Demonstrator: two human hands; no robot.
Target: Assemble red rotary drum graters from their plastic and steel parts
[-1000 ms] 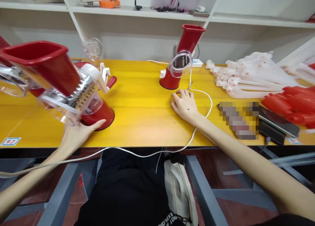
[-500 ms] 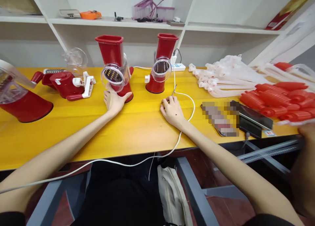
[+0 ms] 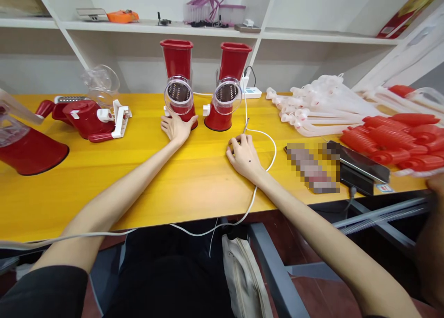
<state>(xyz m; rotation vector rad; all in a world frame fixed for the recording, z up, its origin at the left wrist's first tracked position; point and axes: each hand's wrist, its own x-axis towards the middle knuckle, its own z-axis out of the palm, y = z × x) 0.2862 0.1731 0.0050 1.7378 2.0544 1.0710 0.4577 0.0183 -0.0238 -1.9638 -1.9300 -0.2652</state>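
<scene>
Nothing is legible; the small red-and-white sticker (image 3: 385, 187) is too blurred to read.

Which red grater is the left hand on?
The left grater of the upright middle pair; the left hand touches its base, the neighbour grater stands untouched.

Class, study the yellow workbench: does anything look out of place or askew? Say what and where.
Yes. One red grater at the left lies tipped on its side, unlike the two upright graters beside the left hand. A white cable also trails across the table and off its front edge.
</scene>
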